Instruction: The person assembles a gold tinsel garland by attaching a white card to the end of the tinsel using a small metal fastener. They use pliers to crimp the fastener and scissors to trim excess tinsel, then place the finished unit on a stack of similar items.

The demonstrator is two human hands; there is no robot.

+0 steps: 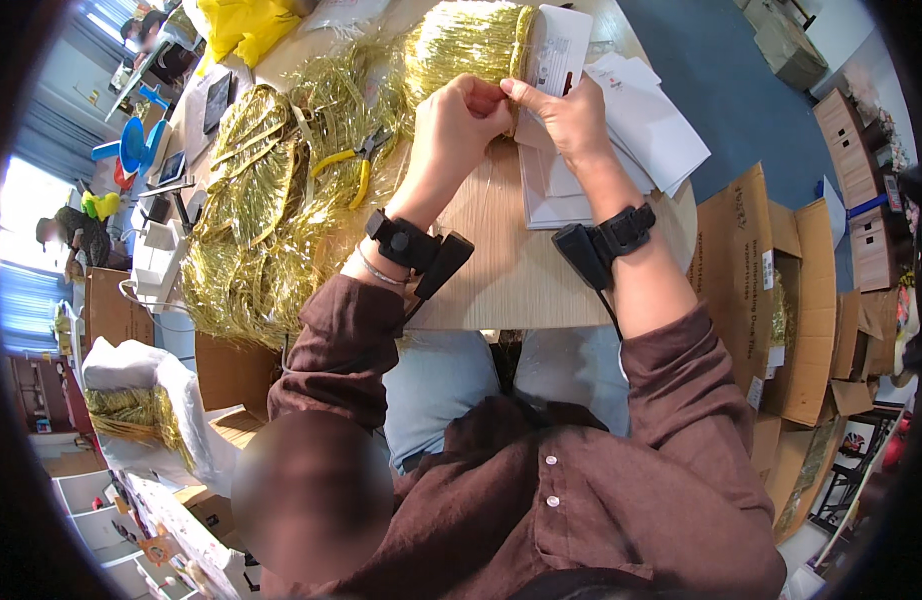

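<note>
At the far side of the table lies a bundle of shiny gold tinsel fringe (466,50), wrapped round a white card (561,45) whose end sticks out to the right. My left hand (456,125) is closed, its thumb and fingertips pinched together at the near end of the bundle's bound edge. Close beside it, my right hand (571,118) presses its thumb on that same edge, fingers curled behind the card. Anything small between the left fingertips is too hidden to make out. Yellow-handled pliers (363,172) rest to the left on loose tinsel.
A big heap of gold tinsel (246,235) covers the table's left side. White cards (661,125) lie in a loose stack at right. A yellow plastic bag (246,28) and a dark phone (218,102) are far left. Open cardboard boxes (736,250) stand right of the table.
</note>
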